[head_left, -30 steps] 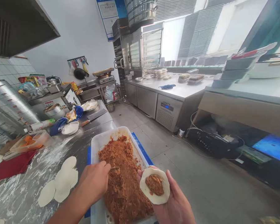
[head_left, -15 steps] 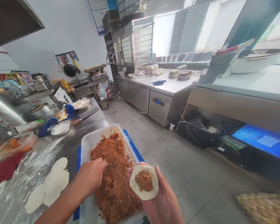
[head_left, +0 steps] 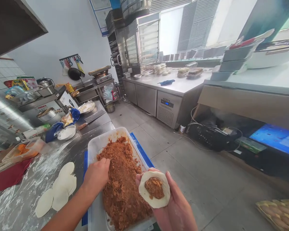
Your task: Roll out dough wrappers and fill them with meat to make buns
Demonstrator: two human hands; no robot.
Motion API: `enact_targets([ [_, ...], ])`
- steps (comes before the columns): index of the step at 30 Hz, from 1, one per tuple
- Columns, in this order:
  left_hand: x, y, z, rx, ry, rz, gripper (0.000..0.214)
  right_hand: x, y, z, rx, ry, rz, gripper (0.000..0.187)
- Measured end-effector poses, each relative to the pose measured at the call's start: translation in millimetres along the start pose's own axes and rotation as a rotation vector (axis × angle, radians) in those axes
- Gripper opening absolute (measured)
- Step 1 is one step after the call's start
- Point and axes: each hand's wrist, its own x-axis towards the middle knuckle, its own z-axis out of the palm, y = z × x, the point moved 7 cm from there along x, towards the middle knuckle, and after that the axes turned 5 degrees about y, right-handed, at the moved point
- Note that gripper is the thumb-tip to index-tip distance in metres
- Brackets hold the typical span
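Note:
My right hand (head_left: 177, 207), palm up, cradles a round dough wrapper (head_left: 156, 203) with a lump of reddish-brown filling (head_left: 155, 188) in its middle. The wrapper's edge stands open and slightly cupped. To its left, my left hand (head_left: 98, 173) is closed above the filling in the tub. A thin stick-like tool (head_left: 112, 158) pokes out past its fingers; most of it is hidden in the grip. Beneath lies a large mass of crumbly filling (head_left: 122, 189) in a translucent plastic tub (head_left: 93, 208).
Several flat dough wrappers (head_left: 60, 189) overlap on the floured steel table (head_left: 19, 205) at left. A bowl of white powder (head_left: 66, 132) and a cleaver (head_left: 95, 116) lie farther back. Under the tub shows something blue (head_left: 141, 147). An egg tray (head_left: 279, 213) sits at lower right.
The view has shifted a little, so everything sits farther right. My left hand has turned slightly, and the flat dark part of its tool no longer shows. The filled wrapper stays in my right hand.

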Motion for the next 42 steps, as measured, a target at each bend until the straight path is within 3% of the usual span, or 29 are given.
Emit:
enact_targets([
  [8, -30.3, 5.9, -7.7, -0.141, -0.055, 0.037, 0.034, 1.2, -0.1, 4.6, 0.021, 0.018, 0.003, 0.045],
  [13, -39.6, -7.4, -22.2, -0.621, -0.047, -0.074, 0.032, 0.8, 2.5, 2.8, 0.049, 0.037, -0.004, 0.044],
  [15, -36.7, -18.0, -26.2, -0.558, 0.036, -0.148, 0.034, 0.2, 4.4, 2.5, 0.043, 0.033, 0.005, 0.044],
  [17, -31.9, -20.8, -27.7, -0.340, 0.103, -0.154, 0.042, -0.2, 5.7, 2.4, 0.043, 0.028, 0.011, 0.044],
  [19, -26.5, -15.8, -23.9, -0.159, 0.087, -0.112, 0.048, -0.2, 5.6, 2.6, 0.048, 0.022, 0.003, 0.043],
  [22, -21.6, -12.6, -22.2, -0.058, 0.052, -0.115, 0.048, 0.0, 5.0, 3.3, 0.045, 0.006, -0.008, 0.041],
  [29, -17.4, -19.7, -37.5, -0.008, 0.035, -0.155, 0.033, -0.5, 4.4, 2.1, 0.027, -0.011, -0.006, 0.042],
  [33, -5.4, -3.0, -27.2, -0.049, 0.022, -0.052, 0.027, -2.3, 3.0, 3.0, -0.027, -0.008, -0.016, 0.046],
  [37, 12.0, 12.4, -14.5, -0.048, 0.025, 0.008, 0.033, -2.7, 1.2, 4.9, -0.032, -0.007, -0.022, 0.045],
  [42, 17.0, 24.5, -12.0, -0.049, -0.001, 0.144, 0.032, -3.8, 0.5, 7.0, -0.024, -0.010, -0.012, 0.047],
])
